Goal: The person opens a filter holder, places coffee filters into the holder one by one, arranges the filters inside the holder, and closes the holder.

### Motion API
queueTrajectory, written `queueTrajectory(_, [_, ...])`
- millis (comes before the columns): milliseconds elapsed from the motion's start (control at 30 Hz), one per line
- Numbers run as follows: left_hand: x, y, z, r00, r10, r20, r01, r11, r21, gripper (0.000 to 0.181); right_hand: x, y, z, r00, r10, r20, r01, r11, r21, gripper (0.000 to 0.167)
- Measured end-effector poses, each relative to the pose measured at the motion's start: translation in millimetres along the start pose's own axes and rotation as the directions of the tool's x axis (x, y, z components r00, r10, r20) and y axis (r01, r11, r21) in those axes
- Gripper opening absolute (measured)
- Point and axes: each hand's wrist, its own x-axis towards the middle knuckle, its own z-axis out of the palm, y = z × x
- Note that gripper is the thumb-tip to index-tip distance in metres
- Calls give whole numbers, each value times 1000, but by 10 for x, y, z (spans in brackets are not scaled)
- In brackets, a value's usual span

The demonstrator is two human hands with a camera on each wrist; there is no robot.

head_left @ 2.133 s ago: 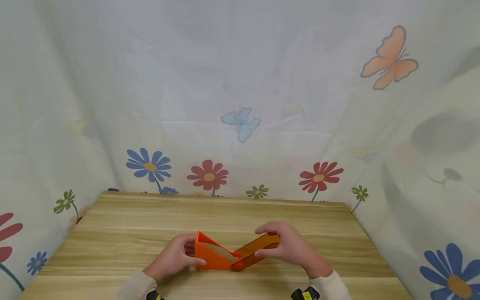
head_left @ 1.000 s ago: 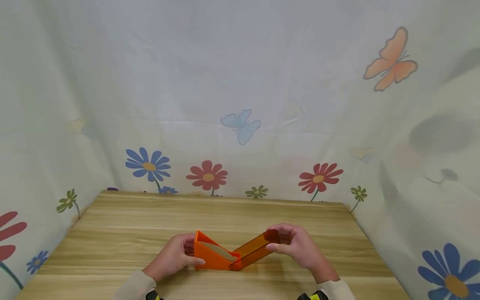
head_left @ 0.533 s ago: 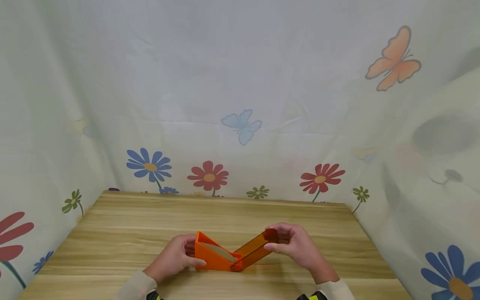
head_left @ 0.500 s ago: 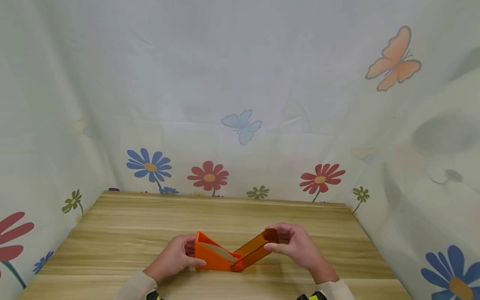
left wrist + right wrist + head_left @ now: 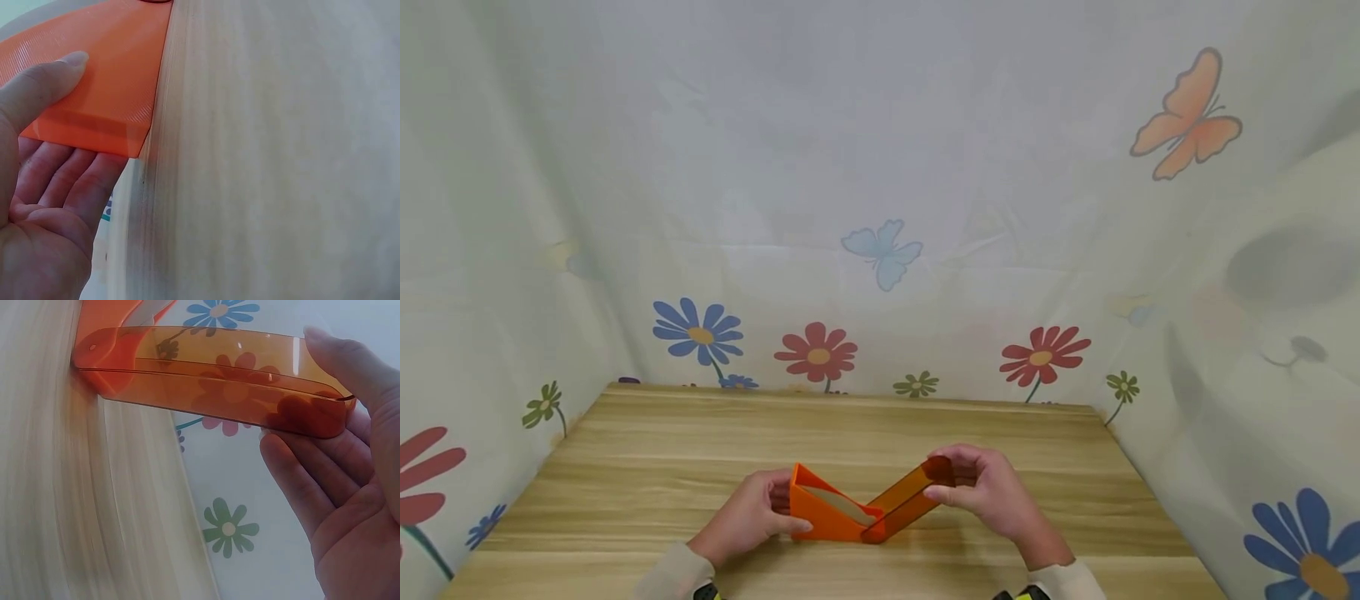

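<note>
An orange wedge-shaped box [image 5: 826, 520] stands on the wooden table, its see-through amber lid [image 5: 904, 507] swung open to the right. Box and lid meet at a rounded low corner. A pale strip, lining or contents, I cannot tell which, shows in the box's sloping opening. On the left, my left hand [image 5: 752, 512] grips the tall end, thumb on the near face [image 5: 106, 75] and fingers behind. My right hand [image 5: 992, 496] pinches the lid's raised free end between thumb and fingers; the amber plastic [image 5: 219, 387] partly covers a fingertip in the right wrist view.
The wood-grain table [image 5: 700, 433] reaches back to a white cloth backdrop [image 5: 880, 150] printed with flowers and butterflies. Cloth also hangs along the left and right sides of the table.
My right hand first slid outward along the lid to its free end, then drifted slightly left, tipping the lid a little steeper. My left hand and the box have stayed in place.
</note>
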Motion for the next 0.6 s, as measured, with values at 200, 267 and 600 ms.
queueTrajectory(200, [4,-2,4,1000,1,-1,-1,1000,-8,53,0,11,16,1000,6,-8,-6,1000,-5,39])
queueTrajectory(267, [5,-3,6,1000,-4,-1,4,1000,-6,53,1,14,19,1000,10,-11,-10,1000,-8,40])
queueTrajectory(600, [-2,5,-4,1000,-26,6,26,1000,3,54,31,-24,96,999,10,-46,-12,999,-44,41])
